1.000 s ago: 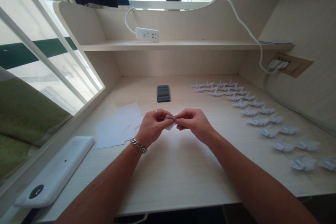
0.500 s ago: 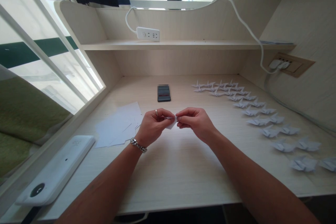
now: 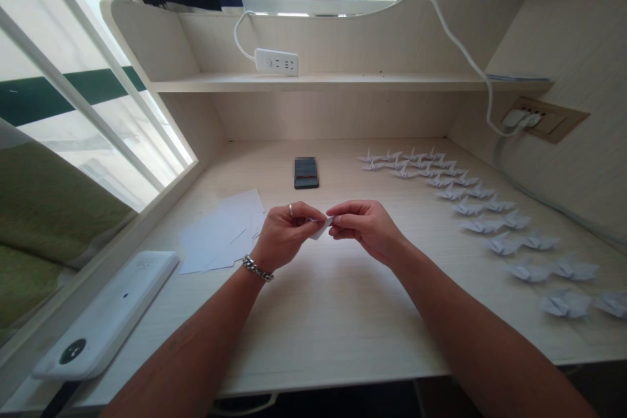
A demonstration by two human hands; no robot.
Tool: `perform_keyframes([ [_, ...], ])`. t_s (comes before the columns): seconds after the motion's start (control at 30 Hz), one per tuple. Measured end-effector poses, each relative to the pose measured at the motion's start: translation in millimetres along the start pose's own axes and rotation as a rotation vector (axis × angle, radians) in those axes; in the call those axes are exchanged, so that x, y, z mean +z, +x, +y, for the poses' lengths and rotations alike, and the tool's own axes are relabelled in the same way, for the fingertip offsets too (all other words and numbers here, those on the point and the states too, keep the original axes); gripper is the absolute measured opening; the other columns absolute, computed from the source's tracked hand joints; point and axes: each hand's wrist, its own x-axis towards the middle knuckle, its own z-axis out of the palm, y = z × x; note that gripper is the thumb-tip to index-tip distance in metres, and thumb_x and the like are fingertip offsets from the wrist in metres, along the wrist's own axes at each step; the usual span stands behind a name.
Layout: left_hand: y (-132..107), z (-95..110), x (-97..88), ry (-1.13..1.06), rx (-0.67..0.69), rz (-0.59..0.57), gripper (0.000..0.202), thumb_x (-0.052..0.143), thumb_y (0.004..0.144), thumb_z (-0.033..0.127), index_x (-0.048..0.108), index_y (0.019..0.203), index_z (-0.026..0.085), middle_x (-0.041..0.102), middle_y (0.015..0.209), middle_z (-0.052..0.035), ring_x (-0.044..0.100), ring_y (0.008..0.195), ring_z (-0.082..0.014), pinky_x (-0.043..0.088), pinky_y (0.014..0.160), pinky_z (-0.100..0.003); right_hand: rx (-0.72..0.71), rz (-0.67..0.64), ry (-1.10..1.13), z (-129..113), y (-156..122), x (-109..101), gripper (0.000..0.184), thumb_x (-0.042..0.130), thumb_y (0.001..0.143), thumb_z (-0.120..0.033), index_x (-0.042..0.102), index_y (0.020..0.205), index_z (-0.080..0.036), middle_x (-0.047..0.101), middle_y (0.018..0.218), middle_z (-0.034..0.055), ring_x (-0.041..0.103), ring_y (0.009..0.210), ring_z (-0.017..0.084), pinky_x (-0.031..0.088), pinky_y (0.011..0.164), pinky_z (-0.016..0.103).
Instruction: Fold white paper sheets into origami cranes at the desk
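Just above the middle of the desk (image 3: 318,313), my left hand (image 3: 285,233) and my right hand (image 3: 365,227) meet, and both pinch a small folded piece of white paper (image 3: 323,226) between their fingertips. Most of that paper is hidden by my fingers. A ring and a metal bracelet are on the left hand and wrist. A loose pile of white paper sheets (image 3: 220,235) lies just left of my left hand. Several folded paper cranes (image 3: 482,225) stand in two rows to the right.
A dark phone (image 3: 305,172) lies flat behind my hands. A long white device (image 3: 105,317) rests on the desk's left edge by the window. On the shelf sits a power strip (image 3: 277,63), its cable running to a wall socket (image 3: 531,119) at right.
My hands have stayed in place while the fingers shift slightly on the small paper, which now shows less between them. The view has tilted a little.
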Motion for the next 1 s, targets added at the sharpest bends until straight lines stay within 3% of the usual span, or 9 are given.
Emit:
perform_keyframes([
  [0.43, -0.9, 0.3, -1.3, 0.038, 0.042, -0.008, 0.011, 0.074, 0.072, 0.026, 0.072, 0.074, 0.016, 0.068, 0.071, -0.0047, 0.058, 0.064, -0.0132, 0.046, 0.058, -0.025, 0.071, -0.035, 0.053, -7.1, -1.7, -2.9, 0.016, 0.071, 0.065, -0.021, 0.073, 0.079, -0.012, 0.071, 0.067, 0.0072, 0.068, 0.062, 0.016, 0.056, 0.064, 0.028],
  [0.63, -2.0, -0.4, 0.5, 0.036, 0.047, -0.044, 0.010, 0.073, 0.073, 0.025, 0.071, 0.073, 0.015, 0.065, 0.069, -0.0038, 0.057, 0.063, -0.0126, 0.046, 0.058, -0.025, 0.018, -0.029, -0.100, -1.8, -1.1, -0.5, 0.025, 0.076, 0.067, -0.036, 0.072, 0.078, -0.014, 0.068, 0.065, 0.0042, 0.063, 0.060, 0.012, 0.053, 0.060, 0.025],
  [1.0, 1.7, 3.1, -1.0, -0.020, -0.065, -0.128, 0.010, 0.073, 0.072, 0.023, 0.075, 0.078, 0.016, 0.071, 0.075, -0.0054, 0.063, 0.067, -0.0143, 0.050, 0.062, -0.025, -0.008, -0.001, -0.190, 1.8, 1.0, -4.2, 0.033, 0.081, 0.060, -0.041, 0.072, 0.076, -0.013, 0.064, 0.057, 0.0022, 0.058, 0.053, 0.011, 0.049, 0.054, 0.024],
])
